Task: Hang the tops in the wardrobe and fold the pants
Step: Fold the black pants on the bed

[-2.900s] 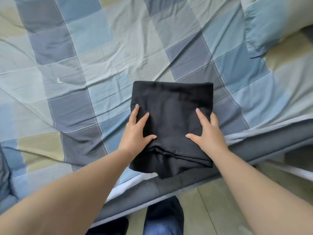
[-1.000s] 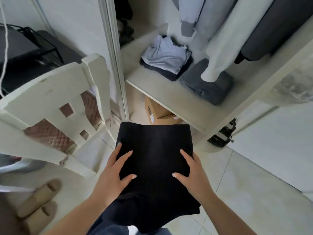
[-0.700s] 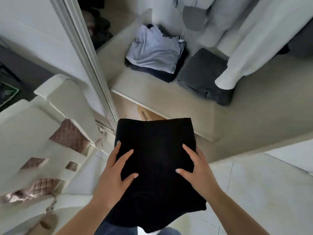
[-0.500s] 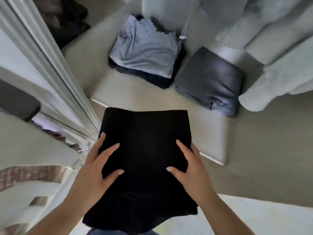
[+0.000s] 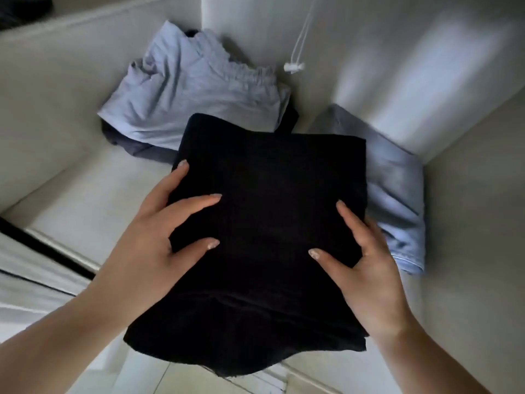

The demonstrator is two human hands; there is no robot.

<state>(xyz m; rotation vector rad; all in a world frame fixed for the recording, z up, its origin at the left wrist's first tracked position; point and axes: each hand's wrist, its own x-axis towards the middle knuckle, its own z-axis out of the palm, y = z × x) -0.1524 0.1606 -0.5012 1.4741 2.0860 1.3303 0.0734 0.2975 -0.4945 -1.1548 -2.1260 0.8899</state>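
The left hand (image 5: pixel 150 237) grips the left side of the folded black pants (image 5: pixel 264 223). Its thumb and two fingers lie spread on top of the cloth, and whether the other fingers are tucked under cannot be seen. Out past this hand's fingertips, a little to the left, lies a light blue folded garment (image 5: pixel 196 98) with a bunched waistband. It sits on top of a dark folded garment (image 5: pixel 133 146) whose edge peeks out below it. Both rest on the pale wardrobe shelf (image 5: pixel 85 200), which spreads out under and to the left of the left hand. The black pants are held up between the two hands, over the front part of the shelf. Their far edge covers a bit of the blue pile. Their near edge hangs down loose by the wrists, past the shelf's front edge. Far out beyond the hands, a thin white cord (image 5: pixel 301 35) with a small white toggle (image 5: pixel 294 66) hangs against the back wall. The right hand (image 5: pixel 372 268) grips the right side of the pants, with its thumb and a finger on top and the other fingers hidden at the edge. Just to the right of this hand, touching the pants, lies a grey-blue folded garment (image 5: pixel 397 189) on the shelf.
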